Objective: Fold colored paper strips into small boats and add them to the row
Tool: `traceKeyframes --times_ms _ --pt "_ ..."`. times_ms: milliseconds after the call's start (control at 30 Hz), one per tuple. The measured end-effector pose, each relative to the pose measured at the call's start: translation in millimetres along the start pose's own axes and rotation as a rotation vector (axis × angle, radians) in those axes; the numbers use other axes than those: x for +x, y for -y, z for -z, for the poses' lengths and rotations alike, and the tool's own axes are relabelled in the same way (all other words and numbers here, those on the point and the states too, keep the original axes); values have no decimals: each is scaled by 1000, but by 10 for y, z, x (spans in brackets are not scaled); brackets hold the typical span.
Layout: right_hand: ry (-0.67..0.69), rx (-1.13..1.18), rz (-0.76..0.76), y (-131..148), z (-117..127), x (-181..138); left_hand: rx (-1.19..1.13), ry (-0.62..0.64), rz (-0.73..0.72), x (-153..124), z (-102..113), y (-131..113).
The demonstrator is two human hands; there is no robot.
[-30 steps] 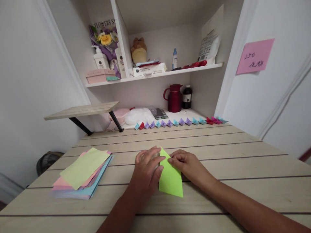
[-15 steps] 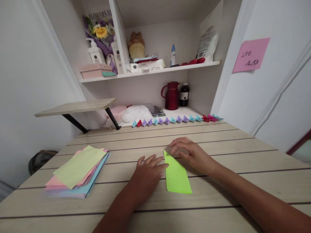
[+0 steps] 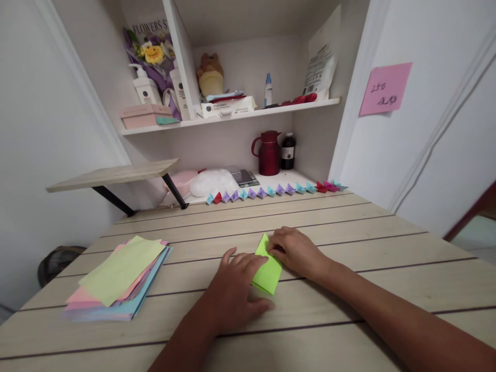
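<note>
A bright green sheet of folding paper (image 3: 270,276) lies on the wooden table, folded into a smaller piece with a pointed top. My left hand (image 3: 234,292) rests at its left side, fingers spread, the index fingertip on the paper and the thumb stretched out below it. On the paper's upper right edge, my right hand (image 3: 295,253) has its fingers pinched together, covering part of that edge. To the left is a stack of coloured paper sheets (image 3: 122,271), pale yellow on top with pink and blue underneath.
Along the table's back runs a row of small folded paper boats (image 3: 279,190) in blue, purple and red. A raised wooden stand (image 3: 116,173) with black legs is at the back left. Behind sit a red jug (image 3: 269,155) and a dark bottle (image 3: 288,152).
The green paper has gone from a long slanted shape to a shorter, turned one. My right fingers have closed on its edge, and my left thumb has moved away from the fingers.
</note>
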State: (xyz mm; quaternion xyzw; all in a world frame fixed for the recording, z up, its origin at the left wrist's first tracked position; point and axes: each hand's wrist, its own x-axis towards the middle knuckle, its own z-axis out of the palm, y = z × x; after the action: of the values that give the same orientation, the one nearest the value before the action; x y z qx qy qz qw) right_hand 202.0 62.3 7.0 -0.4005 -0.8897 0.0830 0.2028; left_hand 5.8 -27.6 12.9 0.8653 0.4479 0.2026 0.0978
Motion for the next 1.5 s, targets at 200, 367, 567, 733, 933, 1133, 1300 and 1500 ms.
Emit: traceKeyframes --times_ms 200,367,567,733,933,1133,1300,1500 --pt "-16 59 62 -48 32 -16 24 -32 -26 -2 29 -15" --pt "46 101 52 -120 24 -15 -36 61 -64 6 54 -75" --pt "61 99 44 -112 13 -22 38 17 -37 18 0 -43" --pt "124 130 82 -135 29 -46 13 -76 -24 9 -73 87" --pt "196 128 103 -159 71 -80 -149 -93 57 36 -113 132" --pt "203 134 103 -188 66 -89 -183 -93 156 42 -111 96" --pt "205 156 115 -197 66 -88 -77 -33 17 9 -110 -2" --pt "208 173 111 -192 70 -89 15 -127 -82 59 -162 -48"
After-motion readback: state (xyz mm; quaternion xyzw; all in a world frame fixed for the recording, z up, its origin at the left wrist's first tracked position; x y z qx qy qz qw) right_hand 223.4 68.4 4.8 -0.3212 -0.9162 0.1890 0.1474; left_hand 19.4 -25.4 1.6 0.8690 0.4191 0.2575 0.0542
